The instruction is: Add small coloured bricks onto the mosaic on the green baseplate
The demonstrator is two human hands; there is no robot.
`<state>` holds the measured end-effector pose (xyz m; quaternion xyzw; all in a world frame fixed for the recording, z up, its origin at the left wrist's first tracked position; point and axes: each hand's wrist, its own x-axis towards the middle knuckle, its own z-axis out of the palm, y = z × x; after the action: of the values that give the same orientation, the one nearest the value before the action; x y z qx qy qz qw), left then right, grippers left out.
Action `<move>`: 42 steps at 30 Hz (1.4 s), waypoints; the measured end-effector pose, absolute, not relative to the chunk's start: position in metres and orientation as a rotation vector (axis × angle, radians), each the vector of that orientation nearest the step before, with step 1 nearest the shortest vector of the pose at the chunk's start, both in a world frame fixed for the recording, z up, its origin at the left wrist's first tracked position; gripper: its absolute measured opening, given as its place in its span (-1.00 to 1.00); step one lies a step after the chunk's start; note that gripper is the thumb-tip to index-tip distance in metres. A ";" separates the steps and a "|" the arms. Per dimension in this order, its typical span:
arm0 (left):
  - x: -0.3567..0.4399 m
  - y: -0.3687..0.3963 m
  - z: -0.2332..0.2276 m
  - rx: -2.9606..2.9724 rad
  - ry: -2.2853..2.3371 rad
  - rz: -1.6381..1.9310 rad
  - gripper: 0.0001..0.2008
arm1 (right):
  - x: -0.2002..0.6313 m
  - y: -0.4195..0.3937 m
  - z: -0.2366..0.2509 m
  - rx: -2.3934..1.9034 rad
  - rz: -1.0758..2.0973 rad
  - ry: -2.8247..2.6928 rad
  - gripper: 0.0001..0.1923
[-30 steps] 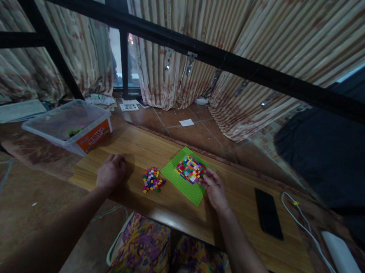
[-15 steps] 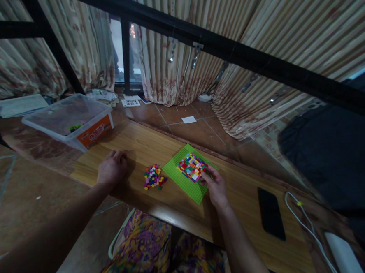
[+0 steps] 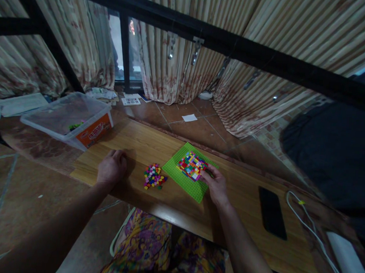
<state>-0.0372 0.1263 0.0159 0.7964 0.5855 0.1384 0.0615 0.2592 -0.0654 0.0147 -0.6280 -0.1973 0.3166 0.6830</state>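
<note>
R hand [image 3: 218, 187] has its thumb & fingertips bent close at the right edge of the block patch [image 3: 190, 165]; can't tell if they pinch a block. The patch is just left of those fingers, on a flat green board [image 3: 194, 191], prob b/c the bumps grip the blocks. L hand [image 3: 112, 167] rests on the bench [image 3: 139, 138] w/ fingers curled in; can't tell if anything's inside. A pile of loose blocks [image 3: 153, 175] sits b/w both hands' fingers, prob for easy reach. The black phone [image 3: 272, 212] is well right of the R fingers, prob out of the way.
</note>
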 end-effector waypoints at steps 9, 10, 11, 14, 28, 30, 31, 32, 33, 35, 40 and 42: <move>-0.035 0.124 0.019 2.391 1.777 0.399 -0.68 | 0.229 -0.098 0.023 -1.667 0.129 -0.531 -0.70; -0.035 0.123 0.019 2.390 1.776 0.403 -0.69 | 0.218 -0.100 0.026 -1.689 0.145 -0.662 -0.75; -0.035 0.123 0.019 2.390 1.774 0.409 -0.69 | 0.205 -0.100 0.028 -1.688 0.194 -0.832 -0.79; -0.036 0.124 0.016 2.388 1.764 0.442 -0.70 | 0.172 -0.087 0.031 -1.694 0.378 -1.277 -0.79; -0.037 0.125 0.013 2.379 1.723 0.475 -0.70 | 0.154 -0.043 0.015 -2.005 0.264 -1.699 -0.80; -0.038 0.125 0.014 2.375 1.725 0.472 -0.70 | 0.155 -0.046 0.015 -1.994 0.241 -1.682 -0.81; -0.038 0.125 0.014 2.374 1.726 0.466 -0.70 | 0.155 -0.049 0.015 -1.979 0.236 -1.667 -0.80; -0.038 0.125 0.014 2.374 1.727 0.459 -0.70 | 0.156 -0.052 0.015 -1.962 0.234 -1.646 -0.80; -0.038 0.126 0.015 2.372 1.730 0.453 -0.70 | 0.158 -0.056 0.015 -1.946 0.238 -1.623 -0.79; -0.038 0.126 0.015 2.373 1.734 0.444 -0.69 | 0.161 -0.065 0.015 -1.933 0.252 -1.571 -0.79; -0.037 0.126 0.018 2.379 1.749 0.406 -0.68 | 0.168 -0.085 0.018 -1.946 0.273 -1.455 -0.82; -0.037 0.125 0.019 2.379 1.754 0.396 -0.68 | 0.171 -0.090 0.022 -1.916 0.292 -1.372 -0.83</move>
<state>-0.0371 0.1251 0.0193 0.7952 0.5863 0.1324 0.0798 0.1714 -0.0905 0.0220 -0.7482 -0.5358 0.1141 0.3744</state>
